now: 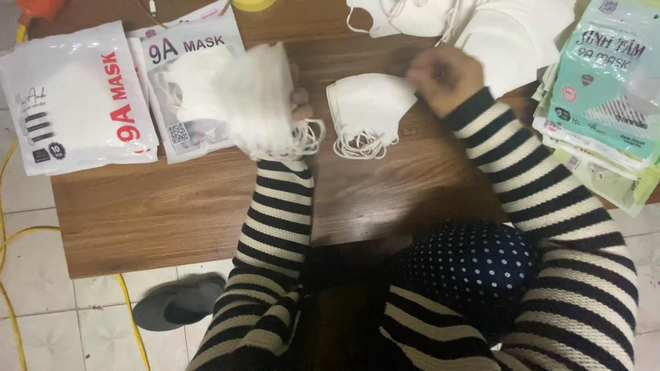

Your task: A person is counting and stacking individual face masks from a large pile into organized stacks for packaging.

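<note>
My left hand (300, 103) grips a thick stack of white face masks (237, 96), held upright above the wooden table (158, 213), ear loops dangling at its right side. My right hand (443, 74) hovers blurred at the upper right corner of a small pile of white masks (368, 110) lying on the table; whether it pinches a mask is unclear. Both arms wear black-and-white striped sleeves.
Sealed white mask packets (75, 96) lie at the table's left. A stack of green packets (605, 96) sits at the right edge. More loose white masks (481, 27) are heaped at the back. A yellow cable (130, 309) and a dark slipper (179, 306) lie on the tiled floor.
</note>
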